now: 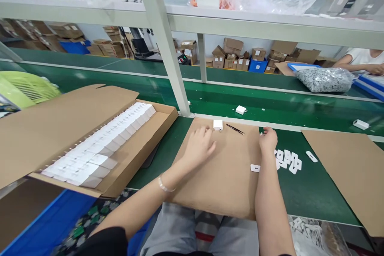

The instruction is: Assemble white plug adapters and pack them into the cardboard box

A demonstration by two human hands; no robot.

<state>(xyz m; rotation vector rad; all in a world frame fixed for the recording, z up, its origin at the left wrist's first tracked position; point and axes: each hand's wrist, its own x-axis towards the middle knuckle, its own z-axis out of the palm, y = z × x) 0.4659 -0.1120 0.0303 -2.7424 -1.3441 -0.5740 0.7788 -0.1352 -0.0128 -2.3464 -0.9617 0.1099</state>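
Observation:
My left hand (198, 145) hovers over or rests on a cardboard sheet (228, 176), its fingers loosely bent and the thumb apart, with nothing visible in it. Just beyond its fingertips stands a white plug charger (217, 124). Black tweezers (235, 129) lie to the right of the charger. At the sheet's right edge, my right hand (268, 141) has its fingers curled together; whatever they may hold is hidden. A pile of small white slotted plates (288, 160) lies beside my right forearm. One single plate (255, 168) sits on the sheet's edge, left of that forearm.
On the left, an open carton (144, 144) holds rows of white chargers (105, 140). Another charger (241, 110) lies on the green conveyor belt (210, 100). A shelf post (168, 44) rises behind the sheet. Cardboard (354, 168) lies at right; a co-worker's arm (357, 64) shows beyond.

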